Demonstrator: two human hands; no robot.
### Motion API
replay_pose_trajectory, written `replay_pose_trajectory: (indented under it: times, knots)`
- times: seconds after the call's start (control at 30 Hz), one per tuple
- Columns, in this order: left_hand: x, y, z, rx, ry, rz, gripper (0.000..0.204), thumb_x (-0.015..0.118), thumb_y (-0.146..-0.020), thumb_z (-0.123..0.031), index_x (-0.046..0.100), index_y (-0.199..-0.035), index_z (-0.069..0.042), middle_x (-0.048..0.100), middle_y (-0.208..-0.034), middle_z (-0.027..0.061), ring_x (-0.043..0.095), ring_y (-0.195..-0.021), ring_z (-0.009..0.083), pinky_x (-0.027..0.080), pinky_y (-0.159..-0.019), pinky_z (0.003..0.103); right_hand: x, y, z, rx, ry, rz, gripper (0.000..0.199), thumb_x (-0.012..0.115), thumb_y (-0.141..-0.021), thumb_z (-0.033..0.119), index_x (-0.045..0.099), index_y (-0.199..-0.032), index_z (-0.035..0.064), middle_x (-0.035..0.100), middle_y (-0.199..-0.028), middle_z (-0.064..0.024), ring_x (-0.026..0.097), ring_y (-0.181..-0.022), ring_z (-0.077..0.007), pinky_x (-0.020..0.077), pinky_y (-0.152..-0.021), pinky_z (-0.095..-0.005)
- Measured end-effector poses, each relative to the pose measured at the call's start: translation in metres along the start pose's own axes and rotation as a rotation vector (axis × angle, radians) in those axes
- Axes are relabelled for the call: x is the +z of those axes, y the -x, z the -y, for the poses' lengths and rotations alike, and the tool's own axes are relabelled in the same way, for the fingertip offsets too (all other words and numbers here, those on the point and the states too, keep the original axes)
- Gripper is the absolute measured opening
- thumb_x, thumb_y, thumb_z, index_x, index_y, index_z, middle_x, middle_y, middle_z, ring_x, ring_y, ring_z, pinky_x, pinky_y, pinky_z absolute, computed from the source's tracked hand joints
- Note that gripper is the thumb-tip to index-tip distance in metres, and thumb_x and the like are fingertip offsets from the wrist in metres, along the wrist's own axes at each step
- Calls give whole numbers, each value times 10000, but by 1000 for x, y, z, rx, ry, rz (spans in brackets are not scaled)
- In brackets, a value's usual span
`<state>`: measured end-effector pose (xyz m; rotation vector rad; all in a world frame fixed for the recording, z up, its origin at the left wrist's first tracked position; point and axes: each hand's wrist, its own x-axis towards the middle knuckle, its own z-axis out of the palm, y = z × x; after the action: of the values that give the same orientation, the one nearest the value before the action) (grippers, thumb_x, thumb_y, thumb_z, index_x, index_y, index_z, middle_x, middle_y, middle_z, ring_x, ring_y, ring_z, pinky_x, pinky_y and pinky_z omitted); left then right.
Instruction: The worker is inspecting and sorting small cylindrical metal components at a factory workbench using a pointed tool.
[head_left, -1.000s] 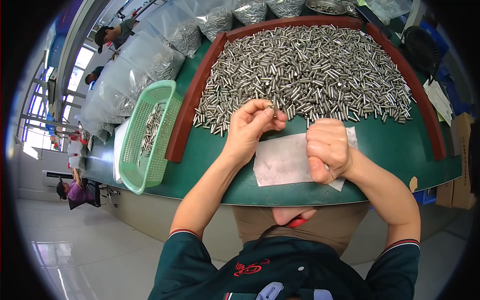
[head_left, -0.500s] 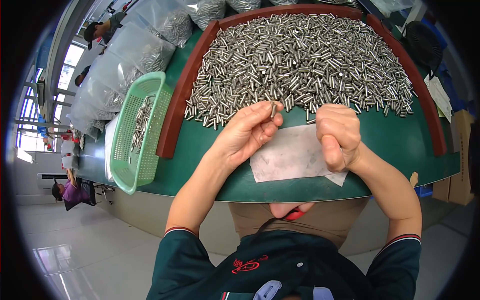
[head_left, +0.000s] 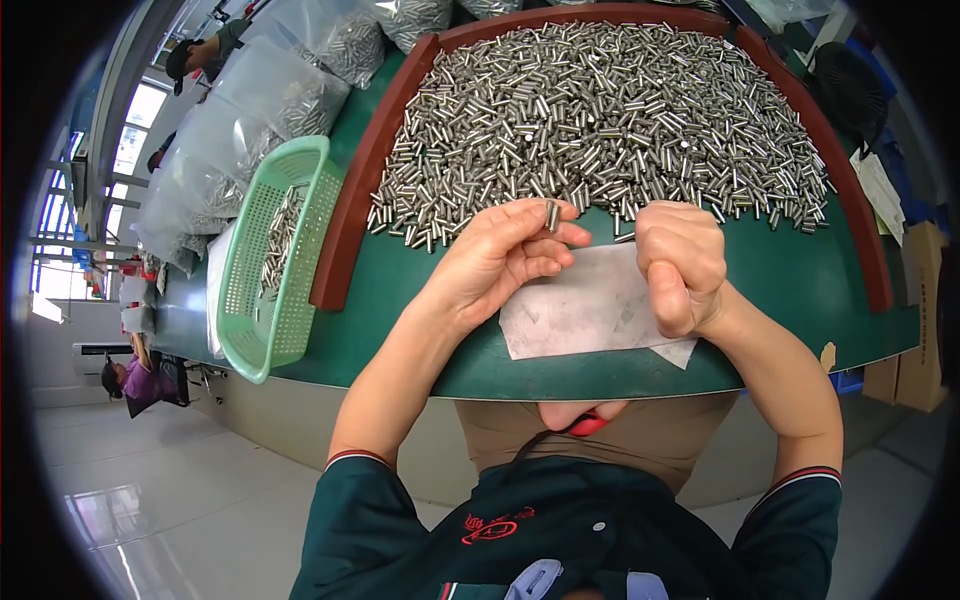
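Observation:
Between the thumb and forefinger of my left hand (head_left: 497,258) is a small metal pin (head_left: 552,216), held upright just in front of the pile. The other fingers of that hand are loosely spread. My right hand (head_left: 680,268) is curled into a fist over the right part of a whitish, smudged sheet (head_left: 575,305); what it holds, if anything, is hidden. Beyond both hands spreads a large heap of shiny metal pins (head_left: 610,110) on the green tabletop (head_left: 780,300).
Dark red rails (head_left: 350,235) border the heap. At left stands a green plastic basket (head_left: 325,205) with some pins inside. Clear bags of pins (head_left: 235,140) line the table's far left. A black fan-like object (head_left: 848,90) is at far right. Other people sit at left.
The left hand's fingers have opened a little, and the pin has shifted slightly right in its pinch. My right fist stays almost in place.

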<state>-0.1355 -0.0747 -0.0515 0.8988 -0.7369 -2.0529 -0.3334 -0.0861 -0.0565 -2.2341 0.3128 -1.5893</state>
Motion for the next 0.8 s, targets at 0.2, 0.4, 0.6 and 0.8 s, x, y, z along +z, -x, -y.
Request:
replay_pose_trajectory:
  times: [0.2, 0.4, 0.6, 0.8]
  knots:
    - [2, 1, 1, 45, -165, -22, 230, 494, -867, -150, 530, -1007, 30, 616, -879, 136, 603, -675, 123, 507, -620, 209, -1, 0, 1, 14, -7, -12, 120, 446, -586, 48, 356, -506, 41, 313, -466, -53, 307, -356, -206, 267, -354, -312]
    - [13, 3, 20, 903, -1620, -176, 125, 587, -731, -15, 592, -856, -19, 587, -713, 83, 554, -561, 189, 452, -506, 281, 0, -1, 0, 39, -27, -61, 125, 438, -612, 40, 361, -514, 26, 318, -456, -64, 302, -348, -216, 261, -347, -323]
    - [15, 1, 28, 879, -1812, -83, 153, 611, -676, -26, 589, -827, -17, 528, -787, 90, 536, -699, 247, 443, -587, 328, -1, 3, 2, 73, -20, -79, 150, 431, -641, 47, 359, -511, 24, 319, -457, -67, 308, -350, -201, 266, -349, -320]
    - [17, 8, 17, 689, -1547, -100, 131, 636, -654, -86, 605, -755, -8, 515, -730, 95, 520, -671, 252, 427, -593, 338, 12, -2, 18, 603, -717, -420, 331, 312, -818, 199, 294, -515, 66, 259, -444, 13, 192, -407, -78, 182, -407, -238]
